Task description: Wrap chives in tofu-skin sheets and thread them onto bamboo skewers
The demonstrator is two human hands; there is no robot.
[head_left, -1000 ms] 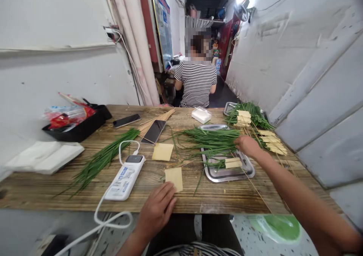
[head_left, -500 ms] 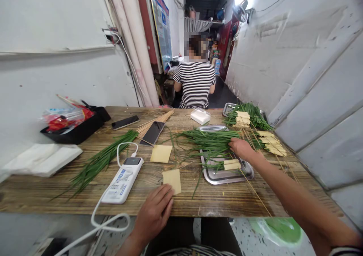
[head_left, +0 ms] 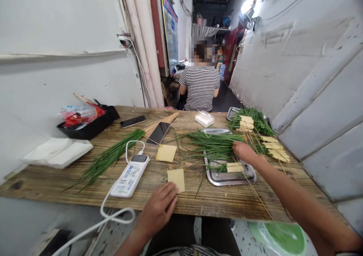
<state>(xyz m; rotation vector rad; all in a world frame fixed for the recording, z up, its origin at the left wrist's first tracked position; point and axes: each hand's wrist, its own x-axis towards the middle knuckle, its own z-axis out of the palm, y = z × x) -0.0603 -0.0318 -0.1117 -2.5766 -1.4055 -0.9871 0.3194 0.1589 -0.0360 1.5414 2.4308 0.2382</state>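
My left hand (head_left: 161,207) lies at the near edge of the table, fingers stretched out, their tips resting on a square yellow tofu sheet (head_left: 176,177). A second tofu sheet (head_left: 166,152) lies flat just beyond it. My right hand (head_left: 244,151) is closed at the right-hand end of a bunch of green chives (head_left: 212,142), its fingertips partly hidden among the stalks. The bunch lies across a metal tray (head_left: 226,179). In front of it on that tray are skewered tofu rolls (head_left: 235,167) with chives poking out of their left ends.
More skewered rolls (head_left: 273,147) and a second tray (head_left: 232,112) of chives stand at the right. Leftward are a white power bank (head_left: 129,178) with its cable, loose chives (head_left: 113,154), a phone (head_left: 159,132), bamboo skewers (head_left: 167,118) and a black box (head_left: 82,132). A person (head_left: 200,89) sits beyond the table.
The whole view has shifted slightly, so everything appears a little further right. My hands keep nearly the same places, the left at the tofu sheet and the right at the chives.
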